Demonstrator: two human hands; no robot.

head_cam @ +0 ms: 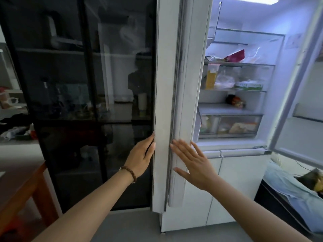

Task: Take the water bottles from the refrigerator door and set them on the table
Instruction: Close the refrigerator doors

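The refrigerator's left door (164,84) stands edge-on in front of me, swung out so that its inner side is hidden. My left hand (141,154), with a bead bracelet on the wrist, curls its fingers around the door's outer edge at waist height. My right hand (194,165) is flat with fingers spread, against or just off the door's inner gasket edge, holding nothing. The right door (300,102) hangs wide open at the far right. No water bottles show in this view. A corner of the wooden table (22,186) is at the lower left.
The lit refrigerator interior (236,109) holds food bags, a yellow container and drawers. A dark glass-fronted cabinet (87,84) stands directly left of the refrigerator. White lower doors (227,180) are shut. Blue cloth (286,186) lies on a low surface at the right.
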